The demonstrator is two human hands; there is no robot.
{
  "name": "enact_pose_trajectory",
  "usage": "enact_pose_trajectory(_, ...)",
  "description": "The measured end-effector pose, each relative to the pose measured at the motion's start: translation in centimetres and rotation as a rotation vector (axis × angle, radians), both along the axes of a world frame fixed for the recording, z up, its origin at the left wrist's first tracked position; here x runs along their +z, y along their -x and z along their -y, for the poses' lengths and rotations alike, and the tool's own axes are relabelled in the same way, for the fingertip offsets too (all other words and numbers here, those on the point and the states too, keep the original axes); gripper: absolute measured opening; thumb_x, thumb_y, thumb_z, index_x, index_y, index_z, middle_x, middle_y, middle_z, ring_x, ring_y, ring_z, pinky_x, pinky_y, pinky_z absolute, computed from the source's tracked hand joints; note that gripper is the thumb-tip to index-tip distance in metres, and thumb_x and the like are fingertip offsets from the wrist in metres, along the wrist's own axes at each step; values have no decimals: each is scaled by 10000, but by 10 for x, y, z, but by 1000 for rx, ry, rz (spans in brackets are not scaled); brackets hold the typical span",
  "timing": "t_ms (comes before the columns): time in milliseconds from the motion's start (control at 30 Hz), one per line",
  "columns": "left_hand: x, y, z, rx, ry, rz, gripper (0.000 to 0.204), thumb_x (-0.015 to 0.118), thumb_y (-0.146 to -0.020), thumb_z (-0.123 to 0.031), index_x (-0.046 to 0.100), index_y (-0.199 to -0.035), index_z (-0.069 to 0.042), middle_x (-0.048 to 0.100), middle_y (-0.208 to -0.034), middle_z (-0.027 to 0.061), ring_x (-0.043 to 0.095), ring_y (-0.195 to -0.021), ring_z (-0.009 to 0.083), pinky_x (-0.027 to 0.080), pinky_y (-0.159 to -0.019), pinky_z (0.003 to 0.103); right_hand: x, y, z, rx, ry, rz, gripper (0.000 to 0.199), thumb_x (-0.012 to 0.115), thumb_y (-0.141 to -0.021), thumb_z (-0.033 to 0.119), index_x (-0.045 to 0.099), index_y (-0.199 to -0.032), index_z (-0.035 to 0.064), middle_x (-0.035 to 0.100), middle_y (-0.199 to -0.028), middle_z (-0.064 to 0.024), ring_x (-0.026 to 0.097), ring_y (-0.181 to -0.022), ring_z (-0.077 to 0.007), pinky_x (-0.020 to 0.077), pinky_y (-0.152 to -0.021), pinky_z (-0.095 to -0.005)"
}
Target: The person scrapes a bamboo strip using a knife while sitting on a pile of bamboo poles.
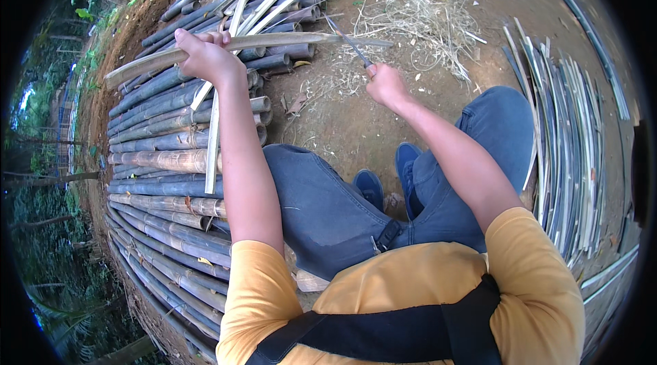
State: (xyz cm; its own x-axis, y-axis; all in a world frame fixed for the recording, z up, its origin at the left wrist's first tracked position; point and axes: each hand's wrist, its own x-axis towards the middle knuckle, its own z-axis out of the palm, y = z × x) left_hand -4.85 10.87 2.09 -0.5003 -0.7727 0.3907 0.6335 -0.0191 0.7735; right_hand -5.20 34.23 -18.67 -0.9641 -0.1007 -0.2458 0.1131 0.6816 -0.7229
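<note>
A wide pile of dark bamboo poles (164,160) lies at left on bare ground (321,115). Held above the pile's far end and reaching right, past it, is a long bamboo strip (274,39). It should be light and springy, fairly stiff, perhaps with sharp edges; the broad part toward its left end seems the safest hold. It looks pale tan, gently bowed, narrowing at right. A smaller knife (351,44) crosses its right part, probably rigid and best gripped by the handle; the blade is slim and grey. The left hand (204,57) curls around the strip's broad part; the right hand (387,84) is wrapped around the knife's handle.
</note>
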Motion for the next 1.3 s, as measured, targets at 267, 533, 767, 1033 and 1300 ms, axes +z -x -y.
enact_pose_trajectory(267, 0, 3, -6, 81, -34, 19, 447, 506, -1055, -334, 326, -734, -80, 405, -601, 30, 400, -497, 155, 395, -460, 327, -24, 3, -9, -127, 29, 88, 235, 536, -998, 246, 615, -1111, 56, 701, -1039, -232, 675, -1028, -406, 529, -882, -514)
enact_pose_trajectory(533, 5, 3, -8, 118, -76, 56, 466, 518, -1054, -367, 307, -790, -47, 407, -618, 32, 390, -517, 151, 390, -453, 336, -49, 8, -7, -105, -80, -17, 232, 545, -997, 249, 615, -1124, 67, 703, -1054, -229, 682, -1023, -408, 536, -884, -521)
enact_pose_trajectory(767, 2, 1, 3, 131, -78, 38, 501, 528, -1043, -415, 300, -826, -26, 420, -634, 42, 387, -532, 146, 393, -461, 334, -46, -9, 12, -56, -32, 18, 271, 567, -983, 252, 622, -1171, 65, 697, -1090, -221, 675, -1049, -385, 528, -903, -505)
enact_pose_trajectory(1033, -4, 3, 12, 112, -141, 67, 565, 520, -1043, -428, 248, -1144, 57, 450, -722, 69, 419, -570, 157, 393, -466, 315, -42, -4, 7, -123, 37, 48, 248, 554, -979, 221, 623, -1173, 83, 698, -1046, -230, 677, -1024, -400, 525, -878, -517)
enact_pose_trajectory(1300, -6, 12, 12, 172, -177, 79, 551, 525, -1038, -442, 272, -1050, 48, 461, -736, 76, 434, -581, 158, 398, -461, 322, -58, 24, -14, -197, -14, 140, 272, 519, -1009, 263, 622, -1157, 59, 707, -1011, -204, 696, -985, -372, 537, -865, -496)
